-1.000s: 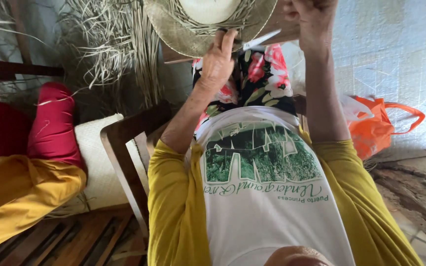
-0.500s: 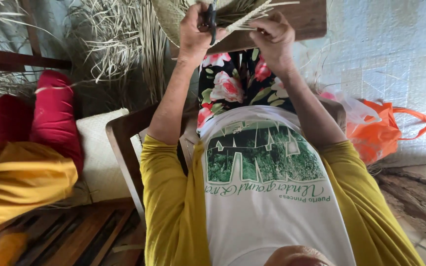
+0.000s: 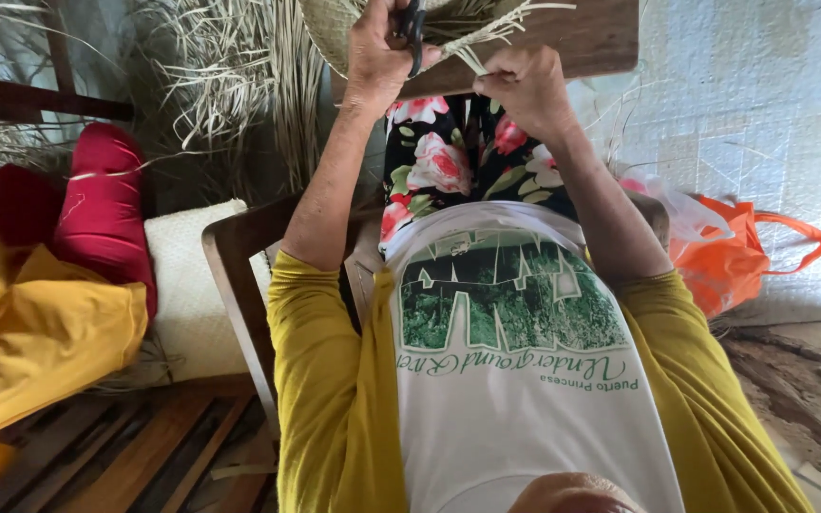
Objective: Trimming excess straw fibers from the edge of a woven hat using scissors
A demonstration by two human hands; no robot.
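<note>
Both forearms extended forward from rolled yellow sleeves, elbows bent, wrists raised over the lap. The left hand (image 3: 382,52) was clenched around dark-handled scissors (image 3: 414,33) held against the woven straw hat (image 3: 339,33). The right hand (image 3: 525,85) pinched loose straw strands (image 3: 486,33) at the hat's brim. The hat lay on a wooden board (image 3: 591,38) serving as the surface across the knees. Left of the body stood a wooden chair frame (image 3: 235,275); farther left lay red cushions (image 3: 97,214). An orange bag (image 3: 729,256) sat on the floor at right. Dried straw bundles (image 3: 230,85) were heaped beyond.
</note>
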